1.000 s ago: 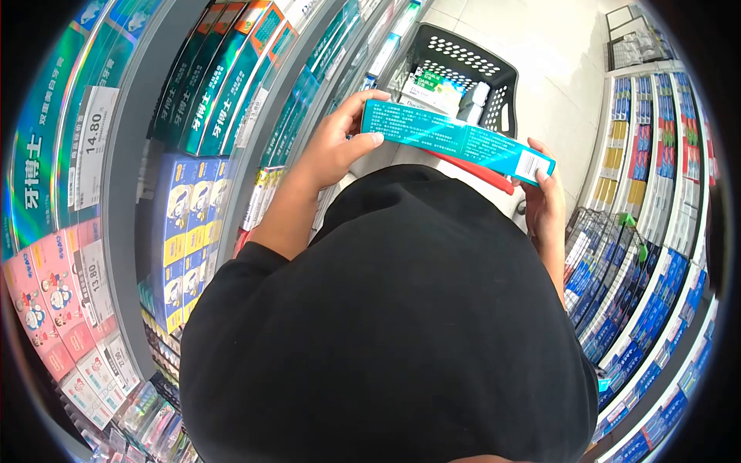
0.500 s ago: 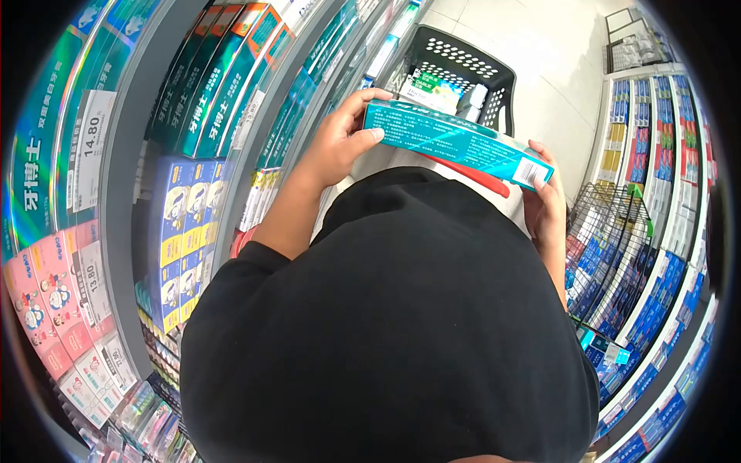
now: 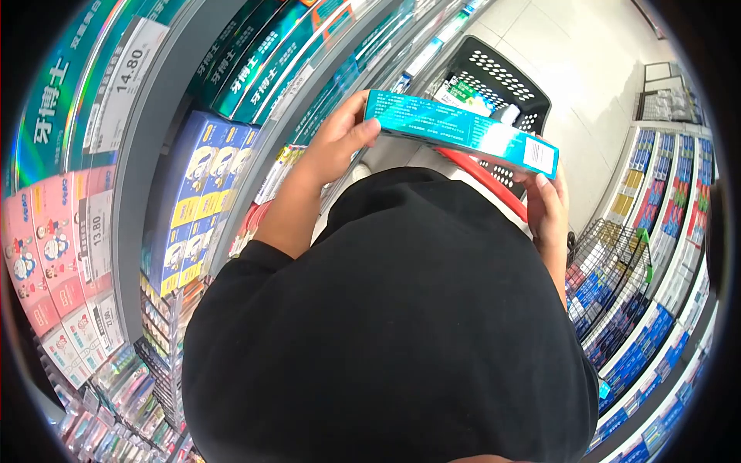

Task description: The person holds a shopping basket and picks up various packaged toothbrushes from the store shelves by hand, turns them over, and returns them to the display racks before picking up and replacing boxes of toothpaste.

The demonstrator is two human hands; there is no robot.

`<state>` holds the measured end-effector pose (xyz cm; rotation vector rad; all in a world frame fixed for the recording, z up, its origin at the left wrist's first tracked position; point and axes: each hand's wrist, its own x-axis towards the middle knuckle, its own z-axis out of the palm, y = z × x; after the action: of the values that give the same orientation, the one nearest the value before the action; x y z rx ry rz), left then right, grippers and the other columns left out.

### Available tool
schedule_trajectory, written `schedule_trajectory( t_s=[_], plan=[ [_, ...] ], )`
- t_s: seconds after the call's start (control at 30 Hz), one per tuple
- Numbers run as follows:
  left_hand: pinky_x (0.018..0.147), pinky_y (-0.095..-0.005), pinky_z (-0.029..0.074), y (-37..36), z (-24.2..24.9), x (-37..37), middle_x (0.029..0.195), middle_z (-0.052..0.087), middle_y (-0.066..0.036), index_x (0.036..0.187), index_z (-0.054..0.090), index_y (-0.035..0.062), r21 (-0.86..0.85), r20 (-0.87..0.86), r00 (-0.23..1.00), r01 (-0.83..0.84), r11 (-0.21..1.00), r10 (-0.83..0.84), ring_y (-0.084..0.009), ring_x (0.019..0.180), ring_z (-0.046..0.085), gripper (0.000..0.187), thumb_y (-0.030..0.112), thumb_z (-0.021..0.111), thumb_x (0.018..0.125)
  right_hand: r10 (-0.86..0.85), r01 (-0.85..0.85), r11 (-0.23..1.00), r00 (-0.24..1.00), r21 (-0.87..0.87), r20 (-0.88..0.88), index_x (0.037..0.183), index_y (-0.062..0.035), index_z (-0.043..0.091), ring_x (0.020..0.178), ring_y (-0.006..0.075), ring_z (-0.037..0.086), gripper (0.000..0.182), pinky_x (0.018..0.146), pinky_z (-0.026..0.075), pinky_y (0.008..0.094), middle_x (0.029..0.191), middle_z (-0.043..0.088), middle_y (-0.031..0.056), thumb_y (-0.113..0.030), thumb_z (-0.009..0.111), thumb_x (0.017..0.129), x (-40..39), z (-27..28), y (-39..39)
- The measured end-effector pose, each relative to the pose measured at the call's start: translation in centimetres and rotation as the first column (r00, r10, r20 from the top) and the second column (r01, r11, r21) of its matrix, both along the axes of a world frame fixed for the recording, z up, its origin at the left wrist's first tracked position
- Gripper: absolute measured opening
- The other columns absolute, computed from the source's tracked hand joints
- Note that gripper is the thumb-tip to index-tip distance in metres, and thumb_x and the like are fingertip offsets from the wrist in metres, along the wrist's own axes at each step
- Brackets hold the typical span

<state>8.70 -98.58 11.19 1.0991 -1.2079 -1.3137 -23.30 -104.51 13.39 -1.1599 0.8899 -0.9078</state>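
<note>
Box [image 3: 461, 133] held level at chest height | left hand [image 3: 337, 143] grasps its left end, right hand [image 3: 546, 207] its right end | off shelf [image 3: 147, 154], above basket [image 3: 505, 85], not yet dropped in | printed back faces up

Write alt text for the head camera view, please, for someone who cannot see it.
Seen from above, a person in a black top holds a long teal box level with the left hand and right hand, over a black shopping basket. Shelves of boxed goods line both sides.
</note>
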Motion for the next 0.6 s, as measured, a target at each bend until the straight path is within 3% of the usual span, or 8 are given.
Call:
schedule_trajectory(
  t_s=[0.1, 0.2, 0.23, 0.33, 0.37, 0.6],
  plan=[
    [0.063, -0.0214, 0.038, 0.9, 0.7, -1.1, 0.082, 0.052, -0.001, 0.114, 0.051, -0.0017, -0.013, -0.251, 0.963, -0.104, 0.994, 0.098, -0.0068, 0.070, 0.044, 0.041, 0.030, 0.057, 0.088, -0.065, 0.064, 0.997, 0.998, 0.053, 0.010, 0.115, 0.0010, 0.052, 0.080, 0.0110, 0.051, 0.038, 0.069, 0.042, 0.0250, 0.099, 0.058, 0.0052, -0.030, 0.049, 0.093, -1.0, -1.5, -1.2],
    [0.053, -0.0195, 0.032, 1.2, 0.8, 0.8, 0.071, 0.050, 0.003, 0.103, 0.058, -0.0022, 0.233, -0.122, 0.991, -0.030, 0.972, 0.060, -0.0041, 0.059, 0.040, 0.033, 0.028, 0.057, 0.089, -0.071, 0.088, 0.989, 0.987, 0.116, -0.144, 0.112, 0.0005, 0.054, 0.080, 0.0091, 0.052, 0.040, 0.066, 0.041, 0.0218, 0.096, 0.059, 0.0052, -0.034, 0.050, 0.092, -1.2, -2.0, -2.6],
    [0.047, -0.0192, 0.026, 1.2, 0.9, 0.4, 0.060, 0.046, 0.006, 0.090, 0.062, -0.0007, 0.213, -0.034, 0.995, -0.083, 0.974, 0.092, -0.0022, 0.051, 0.035, 0.032, 0.031, 0.057, 0.090, -0.081, 0.118, 0.982, 0.968, 0.148, -0.237, 0.110, 0.0007, 0.055, 0.082, 0.0090, 0.054, 0.042, 0.066, 0.041, 0.0192, 0.095, 0.060, 0.0063, -0.037, 0.051, 0.092, -1.0, -1.8, -2.8],
    [0.046, -0.0197, 0.026, 1.5, -0.1, 0.6, 0.056, 0.044, 0.006, 0.083, 0.063, 0.0002, 0.300, -0.040, 0.991, -0.110, 0.948, 0.128, -0.0023, 0.050, 0.035, 0.035, 0.034, 0.056, 0.090, -0.104, 0.150, 0.962, 0.974, 0.228, -0.202, 0.110, -0.0009, 0.054, 0.081, 0.0106, 0.058, 0.036, 0.068, 0.048, 0.0220, 0.097, 0.061, 0.0068, -0.032, 0.050, 0.093, 1.5, 0.3, -1.9],
    [0.046, -0.0199, 0.026, 1.6, -0.2, 0.5, 0.056, 0.043, 0.006, 0.082, 0.063, 0.0003, 0.300, -0.039, 0.986, -0.140, 0.943, 0.159, -0.0024, 0.049, 0.034, 0.036, 0.035, 0.055, 0.090, -0.002, 0.067, 0.961, 0.972, 0.270, -0.236, 0.114, -0.0014, 0.052, 0.092, 0.0157, 0.060, 0.038, 0.077, 0.051, 0.0288, 0.101, 0.061, 0.0092, -0.033, 0.051, 0.092, 0.8, -0.2, -2.2],
    [0.045, -0.0212, 0.025, 1.6, -0.1, 0.0, 0.054, 0.042, 0.005, 0.079, 0.063, 0.0009, 0.307, -0.007, 0.975, -0.208, 0.929, 0.221, -0.0027, 0.048, 0.034, 0.039, 0.038, 0.055, 0.090, -0.024, 0.092, 0.958, 0.969, 0.273, -0.245, 0.115, -0.0021, 0.051, 0.094, 0.0173, 0.060, 0.040, 0.077, 0.051, 0.0314, 0.104, 0.061, 0.0101, -0.035, 0.052, 0.091, 1.2, -0.5, -1.7]
  ],
)
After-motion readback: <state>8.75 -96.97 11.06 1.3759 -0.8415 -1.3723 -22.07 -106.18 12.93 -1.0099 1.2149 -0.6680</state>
